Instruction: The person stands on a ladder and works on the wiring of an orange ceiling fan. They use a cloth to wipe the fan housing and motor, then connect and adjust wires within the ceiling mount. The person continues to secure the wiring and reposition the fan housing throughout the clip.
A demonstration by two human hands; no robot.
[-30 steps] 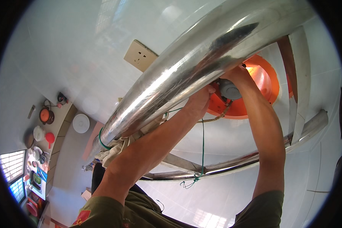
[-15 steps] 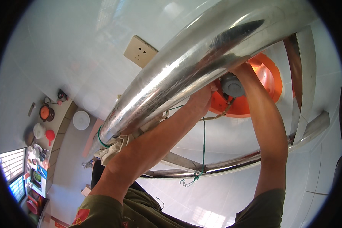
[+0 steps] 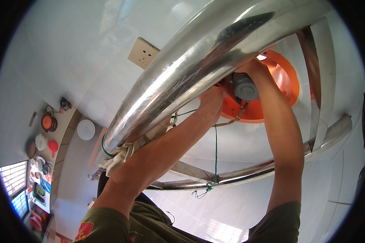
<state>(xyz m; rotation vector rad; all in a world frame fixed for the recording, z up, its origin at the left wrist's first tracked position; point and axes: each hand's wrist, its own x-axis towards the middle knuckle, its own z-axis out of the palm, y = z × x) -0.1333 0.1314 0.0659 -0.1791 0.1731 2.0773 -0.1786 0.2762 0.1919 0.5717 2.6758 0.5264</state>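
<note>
Orange round housing (image 3: 288, 87) with grey motor (image 3: 246, 88) at centre, beyond thick, shiny steel tube (image 3: 190, 73). Left hand (image 3: 213, 99) just left of motor, right hand (image 3: 249, 67) just above; fingers mostly hidden, cannot tell whether spread or pinching. Glossy pale wall (image 3: 81, 52), beige socket (image 3: 142, 52); far left, cluttered counter (image 3: 67, 124) and barred window (image 3: 14, 178).

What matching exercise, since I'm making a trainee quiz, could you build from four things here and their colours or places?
Things:
1. wall socket
2. motor-like cylinder
3. green cord
4. round shell

Descriptions:
A. knotted at the thinner metal rail
B. bright orange
C. on the pale wall, upper left of the thick metal tube
D. grey, between left hand and right forearm

Pairs: 1-C, 2-D, 3-A, 4-B
</note>
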